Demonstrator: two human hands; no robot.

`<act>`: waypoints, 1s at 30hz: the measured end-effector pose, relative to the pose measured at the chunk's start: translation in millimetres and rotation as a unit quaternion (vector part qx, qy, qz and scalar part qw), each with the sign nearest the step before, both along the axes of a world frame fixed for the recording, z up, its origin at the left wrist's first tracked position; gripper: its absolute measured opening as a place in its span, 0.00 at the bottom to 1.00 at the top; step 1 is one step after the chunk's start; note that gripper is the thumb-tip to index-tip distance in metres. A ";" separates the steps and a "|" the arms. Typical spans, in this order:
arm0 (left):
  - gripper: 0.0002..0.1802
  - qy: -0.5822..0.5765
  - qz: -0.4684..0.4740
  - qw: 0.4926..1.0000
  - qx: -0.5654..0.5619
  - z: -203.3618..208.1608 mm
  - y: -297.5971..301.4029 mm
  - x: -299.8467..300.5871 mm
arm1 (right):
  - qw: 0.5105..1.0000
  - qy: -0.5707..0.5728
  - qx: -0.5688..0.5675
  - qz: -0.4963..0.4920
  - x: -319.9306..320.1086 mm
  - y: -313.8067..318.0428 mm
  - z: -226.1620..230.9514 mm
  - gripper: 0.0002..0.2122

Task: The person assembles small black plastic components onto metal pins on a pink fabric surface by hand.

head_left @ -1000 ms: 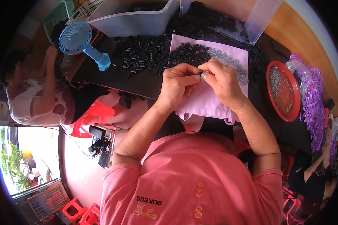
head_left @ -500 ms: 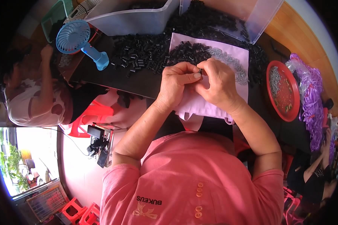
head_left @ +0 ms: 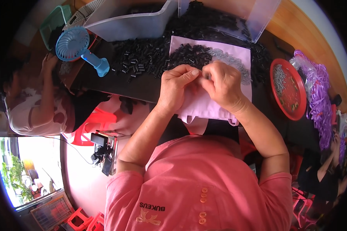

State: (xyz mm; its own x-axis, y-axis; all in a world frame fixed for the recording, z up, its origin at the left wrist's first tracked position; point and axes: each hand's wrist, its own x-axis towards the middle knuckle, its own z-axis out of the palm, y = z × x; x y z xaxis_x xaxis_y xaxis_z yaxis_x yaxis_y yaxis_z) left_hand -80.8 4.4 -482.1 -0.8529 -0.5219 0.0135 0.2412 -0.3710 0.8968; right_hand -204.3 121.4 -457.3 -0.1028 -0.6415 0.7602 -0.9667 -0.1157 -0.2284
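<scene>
Both hands meet above a pale pink cloth bag (head_left: 210, 106) lying flat with its handles toward me. My left hand (head_left: 175, 86) pinches with thumb pressed to forefinger; what it grips is hidden. Close beside it, my right hand (head_left: 224, 85) has its fingers curled in, slightly blurred, and any small thing in them cannot be made out. On the bag, just beyond my fingers, lie a heap of small black tube-like pieces (head_left: 191, 55) and a pile of small silvery-grey pieces (head_left: 232, 61).
More black pieces (head_left: 137, 61) cover the dark table around a clear plastic bin (head_left: 133, 27). At left stand a blue handheld fan (head_left: 73, 44) and a seated person (head_left: 38, 107). Rightward are a red tray (head_left: 288, 89) of silvery pieces, purple ribbons (head_left: 320, 111) and another person (head_left: 322, 173).
My fingertips have drawn slightly apart, and the small dark piece visible between them before no longer shows clearly. The table scene has shifted slightly left in view.
</scene>
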 end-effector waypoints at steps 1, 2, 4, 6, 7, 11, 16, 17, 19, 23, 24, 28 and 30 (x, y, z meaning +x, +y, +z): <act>0.09 0.000 -0.002 1.000 -0.001 0.6 0.8 -0.1 | 1.000 0.000 -0.001 -0.002 -1.8 0.0 -0.1 0.12; 0.09 0.006 -0.004 1.000 0.002 0.8 2.3 0.5 | 1.000 0.001 -0.014 0.025 -4.2 -0.1 -1.0 0.11; 0.09 0.011 -0.005 1.000 0.005 1.2 3.3 1.3 | 0.998 0.000 -0.028 0.052 -4.6 0.3 -2.2 0.11; 0.09 -0.003 -0.023 1.000 0.003 0.9 3.1 1.6 | 0.998 -0.053 0.032 0.017 -2.5 0.0 -4.4 0.09; 0.09 -0.010 -0.025 1.000 0.008 1.6 5.4 2.9 | 0.994 -0.098 0.047 0.018 -0.7 1.8 -6.8 0.08; 0.08 -0.047 0.039 0.996 -0.062 2.5 8.5 -2.8 | 0.978 -0.188 0.086 0.016 -8.3 -2.3 -9.8 0.08; 0.07 -0.025 0.048 0.996 -0.069 -0.2 6.4 -9.4 | 0.972 -0.208 0.109 0.031 -15.8 -2.2 -9.1 0.07; 0.07 -0.027 0.048 0.996 -0.077 -0.8 5.5 -9.6 | 0.961 -0.241 0.129 0.039 -15.6 -2.7 -7.2 0.07; 0.09 -0.029 0.033 0.994 -0.096 -0.5 3.8 -5.1 | 0.971 -0.218 0.082 0.057 -9.8 -3.5 -1.2 0.07; 0.06 0.042 -0.009 0.993 0.106 2.3 9.0 -3.1 | 0.969 -0.220 0.095 0.054 -8.1 -1.1 -0.9 0.07; 0.05 0.012 0.002 0.998 0.062 2.3 9.3 -2.5 | 0.970 -0.215 0.098 0.055 -8.5 -0.4 0.1 0.07; 0.07 -0.034 0.039 0.994 -0.100 -2.8 7.3 -4.3 | 0.960 -0.247 0.123 0.051 -8.1 1.8 3.0 0.07; 0.07 -0.034 0.041 0.994 -0.099 -5.9 7.3 -3.6 | 0.950 -0.266 0.153 0.053 -7.2 2.2 6.1 0.07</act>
State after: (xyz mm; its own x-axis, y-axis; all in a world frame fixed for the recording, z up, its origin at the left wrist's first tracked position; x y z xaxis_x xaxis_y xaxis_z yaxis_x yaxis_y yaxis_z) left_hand -84.3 11.7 -488.0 -0.8100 -0.5827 0.0664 0.1995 -0.1673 0.9655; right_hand -211.4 123.6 -451.2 -0.3424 -0.8522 0.3957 -0.6919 -0.0562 -0.7198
